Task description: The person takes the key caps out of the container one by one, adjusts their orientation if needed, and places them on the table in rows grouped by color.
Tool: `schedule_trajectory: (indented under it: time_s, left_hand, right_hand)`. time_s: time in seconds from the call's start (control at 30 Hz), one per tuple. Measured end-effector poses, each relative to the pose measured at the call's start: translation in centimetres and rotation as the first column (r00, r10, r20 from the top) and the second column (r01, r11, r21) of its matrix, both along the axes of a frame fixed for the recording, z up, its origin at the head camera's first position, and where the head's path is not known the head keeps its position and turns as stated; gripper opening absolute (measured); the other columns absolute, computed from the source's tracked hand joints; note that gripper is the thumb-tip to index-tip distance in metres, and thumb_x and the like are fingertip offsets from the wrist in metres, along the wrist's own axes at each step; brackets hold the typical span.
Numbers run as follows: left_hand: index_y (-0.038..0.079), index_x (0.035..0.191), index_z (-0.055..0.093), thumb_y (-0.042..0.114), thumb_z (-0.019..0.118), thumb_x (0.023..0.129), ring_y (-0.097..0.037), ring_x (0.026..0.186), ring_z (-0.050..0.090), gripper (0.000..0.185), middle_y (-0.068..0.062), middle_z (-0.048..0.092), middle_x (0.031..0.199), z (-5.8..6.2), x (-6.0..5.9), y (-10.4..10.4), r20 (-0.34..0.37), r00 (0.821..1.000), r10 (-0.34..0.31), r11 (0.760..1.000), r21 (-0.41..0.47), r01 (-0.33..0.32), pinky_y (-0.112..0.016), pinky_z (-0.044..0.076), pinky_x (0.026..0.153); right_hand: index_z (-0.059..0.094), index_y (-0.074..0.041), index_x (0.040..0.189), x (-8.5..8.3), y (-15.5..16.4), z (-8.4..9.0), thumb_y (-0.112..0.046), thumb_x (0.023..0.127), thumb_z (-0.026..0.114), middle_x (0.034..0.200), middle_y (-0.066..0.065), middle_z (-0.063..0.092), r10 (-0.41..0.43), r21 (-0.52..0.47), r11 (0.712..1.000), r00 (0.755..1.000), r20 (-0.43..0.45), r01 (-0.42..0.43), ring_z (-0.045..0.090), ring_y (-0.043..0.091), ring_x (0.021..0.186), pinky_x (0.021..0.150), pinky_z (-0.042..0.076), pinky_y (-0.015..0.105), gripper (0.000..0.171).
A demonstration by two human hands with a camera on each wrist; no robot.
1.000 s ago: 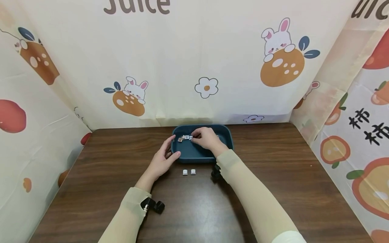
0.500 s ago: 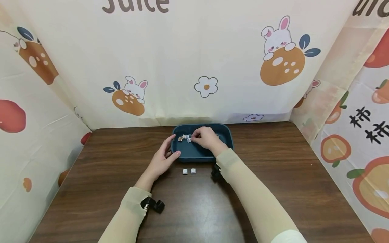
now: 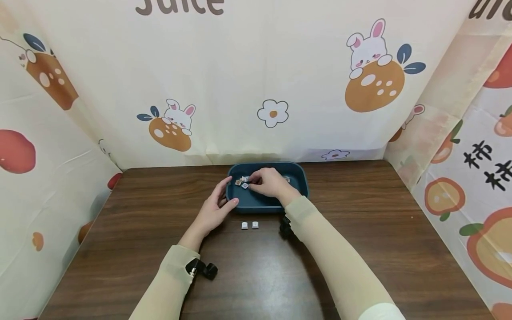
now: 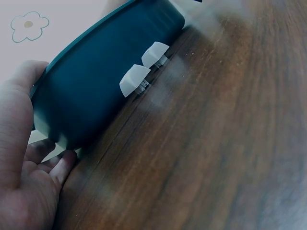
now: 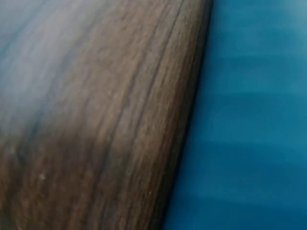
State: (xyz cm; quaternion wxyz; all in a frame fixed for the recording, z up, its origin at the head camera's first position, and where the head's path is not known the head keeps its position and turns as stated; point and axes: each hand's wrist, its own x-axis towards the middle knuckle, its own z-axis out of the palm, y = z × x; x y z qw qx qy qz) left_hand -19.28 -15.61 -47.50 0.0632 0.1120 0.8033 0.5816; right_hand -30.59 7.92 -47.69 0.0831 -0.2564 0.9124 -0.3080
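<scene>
A dark blue tray (image 3: pixel 260 209) sits at the back of the table. My left hand (image 3: pixel 210 215) rests against its left end from outside, fingers spread and the thumb at the front corner. Over the tray's inside, my right hand (image 3: pixel 270 183) has thumb and index finger bent and slightly apart. A small white keycap (image 3: pixel 245 186) with a dark mark lies right at the thumb tip. Beside it cluster several small pieces, among them a brown and white one (image 3: pixel 238 182). The right wrist view shows only blurred tray wall (image 5: pixel 249 115) and table, no hand.
Two white keycaps stand on the table in front of the tray, a left one (image 3: pixel 244 226) and a right one (image 3: pixel 255 225); clear stems show beneath them in the left wrist view. Another small piece (image 3: pixel 287 179) lies at the tray's right. A printed curtain (image 3: pixel 224 89) hangs directly behind.
The marked keycap at my right fingertips has shifted left and turned. My right thumb and index finger have parted slightly. My left hand stays at the tray's left end.
</scene>
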Motion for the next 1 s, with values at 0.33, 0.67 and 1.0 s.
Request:
schedule_trajectory:
  time_s: [0.33, 0.67, 1.0]
  left_hand:
    - [0.015, 0.173, 0.030, 0.019, 0.067, 0.111, -0.043, 0.160, 0.035, 0.072, -0.022, 0.029, 0.177, -0.06, -0.04, -0.02, -0.001, 1.000, 0.005, 1.000, 0.002, -0.005, -0.059, 0.037, 0.125]
    - [0.015, 0.173, 0.030, 0.019, 0.067, 0.111, -0.044, 0.161, 0.034, 0.072, -0.021, 0.029, 0.177, 0.02, 0.01, 0.09, 0.008, 1.000, 0.007, 1.000, -0.001, -0.007, -0.059, 0.036, 0.125]
    - [0.014, 0.173, 0.030, 0.020, 0.067, 0.111, -0.043, 0.160, 0.035, 0.073, -0.024, 0.029, 0.176, 0.00, -0.06, 0.13, 0.000, 1.000, -0.002, 1.000, 0.005, 0.002, -0.059, 0.036, 0.125]
  right_hand:
    - [0.078, -0.013, 0.137, 0.20, -0.10, 0.38, -0.021, 0.104, 0.079, 0.123, 0.006, 0.075, 0.138, 0.056, 0.989, 0.989, -0.054, -0.135, 0.070, 0.020, 0.106, 0.099, 0.060, 0.037, 0.034]
    - [0.082, -0.016, 0.126, 0.17, -0.14, 0.07, -0.025, 0.101, 0.083, 0.119, 0.005, 0.072, 0.129, 0.087, 0.988, 0.991, -0.034, -0.125, 0.066, 0.021, 0.106, 0.100, 0.059, 0.038, 0.027]
    - [0.080, -0.019, 0.132, 0.36, -0.23, 0.29, -0.034, 0.099, 0.084, 0.119, 0.004, 0.070, 0.138, 0.131, 0.982, 0.990, -0.022, -0.133, 0.064, 0.021, 0.105, 0.102, 0.058, 0.040, 0.036]
